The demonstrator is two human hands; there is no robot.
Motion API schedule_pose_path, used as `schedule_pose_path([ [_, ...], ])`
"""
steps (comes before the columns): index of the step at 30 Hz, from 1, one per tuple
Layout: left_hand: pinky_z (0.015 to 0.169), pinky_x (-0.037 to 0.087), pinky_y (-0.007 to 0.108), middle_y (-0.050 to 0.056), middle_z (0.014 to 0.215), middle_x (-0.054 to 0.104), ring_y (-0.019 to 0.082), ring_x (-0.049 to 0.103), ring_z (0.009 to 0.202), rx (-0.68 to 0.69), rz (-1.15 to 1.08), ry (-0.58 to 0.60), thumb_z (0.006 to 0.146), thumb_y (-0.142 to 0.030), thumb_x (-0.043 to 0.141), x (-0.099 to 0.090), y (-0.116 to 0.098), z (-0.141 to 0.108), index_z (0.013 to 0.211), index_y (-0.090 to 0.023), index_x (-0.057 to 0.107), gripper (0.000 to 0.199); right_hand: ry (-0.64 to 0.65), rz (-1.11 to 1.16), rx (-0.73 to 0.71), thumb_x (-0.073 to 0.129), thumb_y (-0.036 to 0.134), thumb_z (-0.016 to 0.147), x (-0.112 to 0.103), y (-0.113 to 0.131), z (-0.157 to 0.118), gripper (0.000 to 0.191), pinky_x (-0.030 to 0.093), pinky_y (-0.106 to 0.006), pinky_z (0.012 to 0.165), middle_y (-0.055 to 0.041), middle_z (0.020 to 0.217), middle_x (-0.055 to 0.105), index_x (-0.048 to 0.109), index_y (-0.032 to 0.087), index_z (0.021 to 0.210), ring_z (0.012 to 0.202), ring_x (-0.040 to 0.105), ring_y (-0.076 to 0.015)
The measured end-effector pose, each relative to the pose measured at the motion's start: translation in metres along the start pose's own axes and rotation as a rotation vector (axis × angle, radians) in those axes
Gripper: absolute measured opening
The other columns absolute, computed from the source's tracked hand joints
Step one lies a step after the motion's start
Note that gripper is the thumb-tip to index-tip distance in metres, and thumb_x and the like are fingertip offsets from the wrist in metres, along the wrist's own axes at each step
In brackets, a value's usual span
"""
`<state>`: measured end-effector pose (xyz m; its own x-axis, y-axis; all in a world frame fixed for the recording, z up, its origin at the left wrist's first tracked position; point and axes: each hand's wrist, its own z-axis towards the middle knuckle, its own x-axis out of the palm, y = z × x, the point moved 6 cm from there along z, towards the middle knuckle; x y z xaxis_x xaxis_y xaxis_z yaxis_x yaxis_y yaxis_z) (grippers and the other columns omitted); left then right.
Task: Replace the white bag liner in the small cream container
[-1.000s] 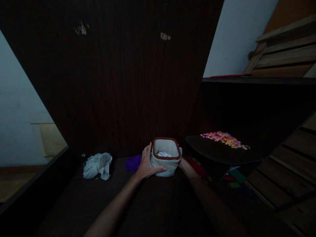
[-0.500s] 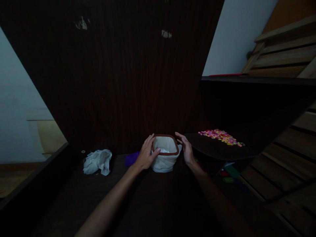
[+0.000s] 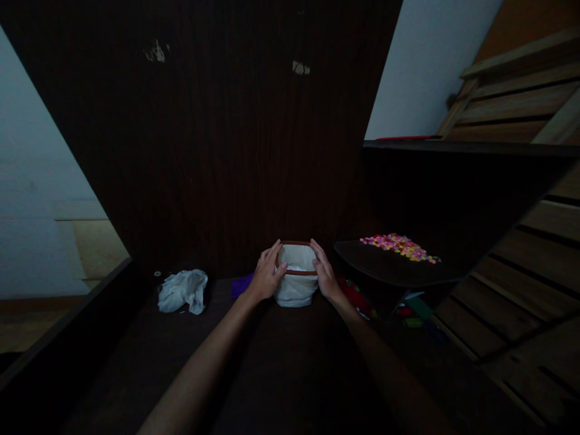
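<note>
A small bin (image 3: 295, 296) with a brown squarish rim and a white bag lining stands upright on the dark surface in front of me. Something white lies inside it. My left hand (image 3: 267, 275) grips its left side, fingers along the outside and thumb at the front corner of the rim. My right hand (image 3: 325, 275) presses against the right side, fingers reaching up along the rim. The bin is clasped between both hands. Part of a purple piece (image 3: 241, 286) shows just left of my left hand.
A crumpled white plastic bag (image 3: 183, 291) lies to the left. On the curved shelf (image 3: 362, 258) at right sits a heap of small colourful pieces (image 3: 401, 246). Red items (image 3: 356, 296) lie beneath it. A tall dark panel (image 3: 254, 145) rises behind the bin; a wooden slatted frame (image 3: 512, 109) stands far right.
My right hand has moved left from beside the bin onto its right side. My left hand stays on the left side. The view has shifted slightly, and red items under the shelf now show.
</note>
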<state>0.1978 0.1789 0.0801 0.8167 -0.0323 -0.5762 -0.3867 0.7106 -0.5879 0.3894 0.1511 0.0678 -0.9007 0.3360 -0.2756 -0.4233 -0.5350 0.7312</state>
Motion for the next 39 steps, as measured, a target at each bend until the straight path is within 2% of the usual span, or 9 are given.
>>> schedule_pose_path([
  [5, 0.121, 0.029, 0.054, 0.015, 0.16, 0.04, 0.031, 0.035, 0.147, -0.035, 0.006, 0.002, 0.101, -0.059, 0.04, -0.01, -0.004, -0.005, 0.151, -0.017, 0.041, 0.065, 0.016, -0.066, 0.035, 0.041, 0.066, 0.095, -0.008, 0.005, 0.003, 0.07, 0.023, -0.051, 0.124, -0.013, 0.158, 0.045, 0.052, 0.02, 0.146, 0.149, 0.037, -0.0274],
  [10, 0.123, 0.028, 0.051, 0.015, 0.157, 0.043, 0.028, 0.035, 0.148, -0.051, 0.019, -0.04, 0.104, -0.054, 0.035, -0.045, -0.016, -0.026, 0.148, -0.017, 0.042, 0.059, -0.045, -0.107, 0.038, 0.039, 0.067, 0.096, -0.031, 0.027, 0.002, 0.068, 0.02, -0.056, 0.124, -0.0121, 0.16, 0.041, 0.052, 0.023, 0.146, 0.151, 0.031, -0.0294],
  [16, 0.111, 0.045, 0.048, 0.012, 0.137, 0.058, 0.028, 0.056, 0.128, -0.025, 0.153, -0.181, 0.1, -0.044, 0.047, -0.113, -0.032, -0.061, 0.134, -0.019, 0.051, 0.042, -0.109, -0.215, -0.134, 0.048, 0.051, 0.098, -0.048, 0.097, -0.005, 0.05, 0.025, -0.056, 0.122, -0.0117, 0.151, 0.052, 0.057, 0.023, 0.138, 0.147, 0.038, -0.0293],
  [21, 0.086, 0.057, 0.04, 0.006, 0.102, 0.065, 0.023, 0.066, 0.094, 0.005, 0.288, -0.212, 0.094, -0.032, 0.052, -0.15, -0.036, -0.104, 0.108, -0.021, 0.062, 0.02, -0.016, -0.325, -0.399, 0.051, 0.031, 0.098, -0.017, 0.152, -0.048, 0.03, 0.041, -0.056, 0.112, -0.0127, 0.132, 0.065, 0.065, 0.024, 0.123, 0.132, 0.053, -0.0311],
  [25, 0.076, 0.059, 0.033, 0.006, 0.093, 0.069, 0.021, 0.069, 0.085, 0.015, 0.269, -0.062, 0.089, -0.022, 0.049, -0.142, -0.025, -0.144, 0.097, -0.022, 0.064, 0.017, 0.327, -0.316, -0.433, 0.048, 0.019, 0.096, 0.041, 0.149, -0.102, 0.029, 0.054, -0.045, 0.1, -0.0127, 0.116, 0.072, 0.069, 0.019, 0.115, 0.112, 0.065, -0.0261],
  [27, 0.072, 0.06, 0.031, 0.007, 0.089, 0.07, 0.021, 0.07, 0.079, -0.003, 0.269, 0.008, 0.09, -0.021, 0.048, -0.13, -0.017, -0.162, 0.091, -0.022, 0.066, 0.018, 0.534, -0.385, -0.356, 0.051, 0.02, 0.094, 0.07, 0.134, -0.126, 0.033, 0.052, -0.046, 0.105, -0.0139, 0.126, 0.07, 0.069, 0.017, 0.122, 0.12, 0.063, -0.0278],
  [30, 0.087, 0.062, 0.035, 0.01, 0.109, 0.074, 0.023, 0.073, 0.099, -0.032, 0.281, 0.142, 0.094, -0.02, 0.048, -0.107, -0.006, -0.185, 0.105, -0.022, 0.07, 0.024, 0.765, -0.474, -0.201, 0.054, 0.03, 0.096, 0.097, 0.106, -0.15, 0.046, 0.044, -0.052, 0.114, -0.0142, 0.151, 0.054, 0.061, 0.016, 0.138, 0.14, 0.048, -0.0333],
  [34, 0.109, 0.051, 0.05, 0.01, 0.144, 0.062, 0.031, 0.058, 0.133, -0.022, 0.348, 0.276, 0.095, -0.032, 0.058, -0.084, 0.0, -0.205, 0.133, -0.026, 0.063, 0.039, 0.894, -0.461, -0.134, 0.051, 0.041, 0.1, 0.109, 0.082, -0.156, 0.056, 0.03, -0.055, 0.122, -0.0118, 0.162, 0.035, 0.047, 0.019, 0.152, 0.152, 0.029, -0.0326],
  [39, 0.117, 0.04, 0.058, 0.01, 0.156, 0.048, 0.032, 0.043, 0.146, -0.036, 0.352, 0.406, 0.1, -0.043, 0.054, -0.074, 0.004, -0.211, 0.151, -0.029, 0.046, 0.055, 0.915, -0.439, -0.112, 0.049, 0.044, 0.101, 0.11, 0.074, -0.152, 0.058, 0.025, -0.056, 0.124, -0.0096, 0.164, 0.031, 0.042, 0.022, 0.155, 0.153, 0.025, -0.0305],
])
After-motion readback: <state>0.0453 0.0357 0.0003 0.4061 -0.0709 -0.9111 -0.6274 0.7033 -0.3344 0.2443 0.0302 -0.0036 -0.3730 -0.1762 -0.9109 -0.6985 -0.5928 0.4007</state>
